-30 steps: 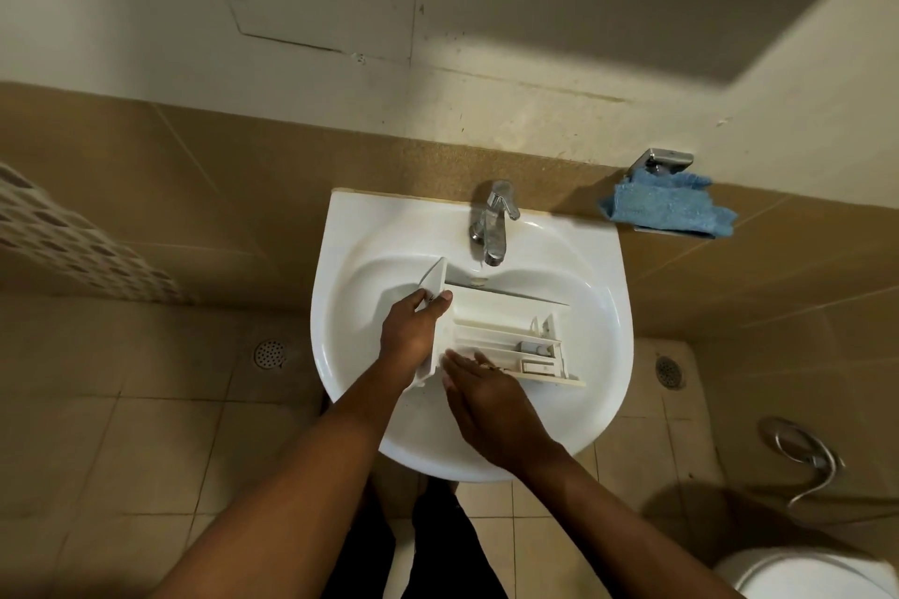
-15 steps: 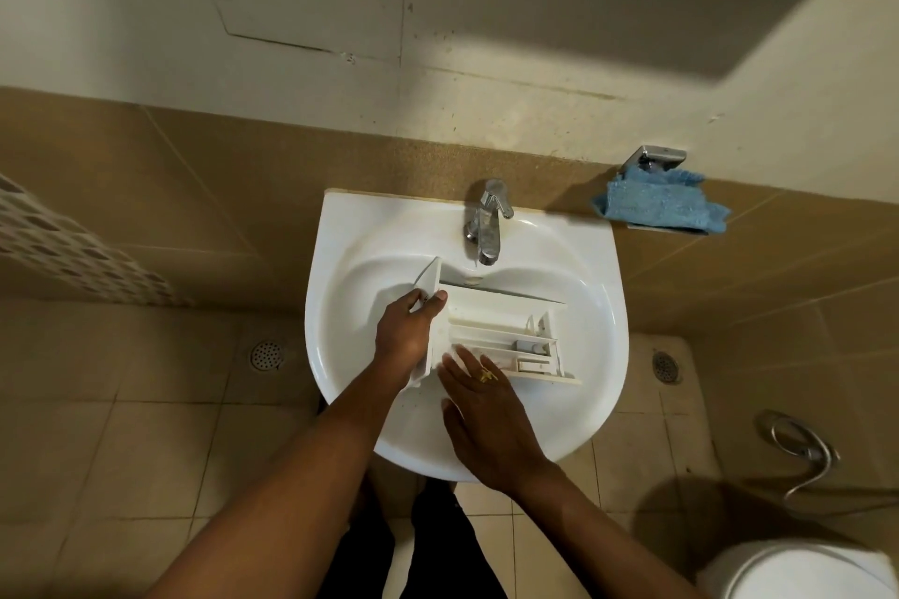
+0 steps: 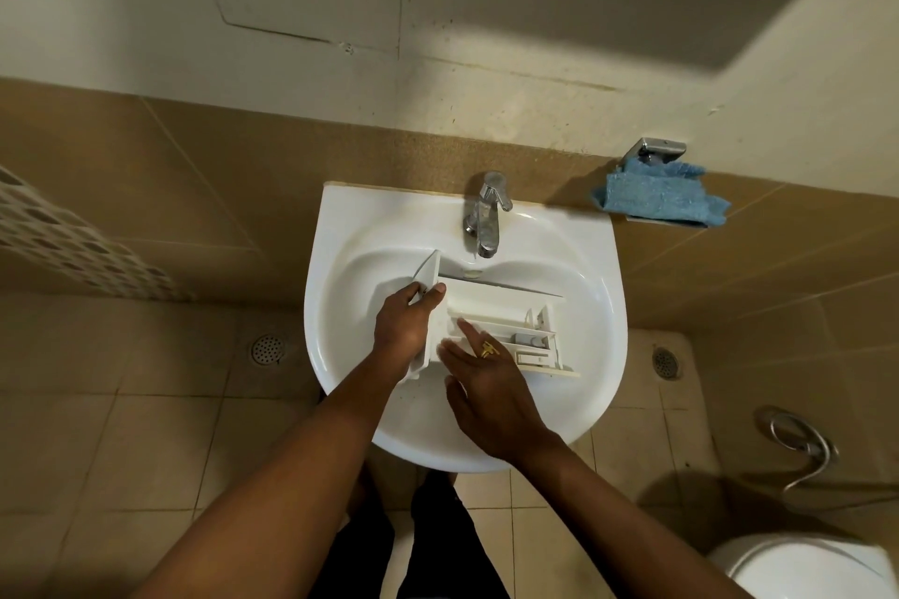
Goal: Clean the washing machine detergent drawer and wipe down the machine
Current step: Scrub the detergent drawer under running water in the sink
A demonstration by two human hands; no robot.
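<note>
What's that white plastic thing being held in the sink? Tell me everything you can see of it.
It is a white plastic detergent drawer, long and box-like, open on top, with thin walls splitting it into several compartments. It lies tilted across the sink, below the tap. The left hand grips its wider front panel; small inserts sit at the opposite end. The straight fingers of the right hand rest on the dividers.

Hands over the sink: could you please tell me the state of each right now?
Left hand: closed, gripping the detergent drawer by its front panel.
Right hand: open, fingers straight over the drawer's compartments; contact cannot be told.
</note>
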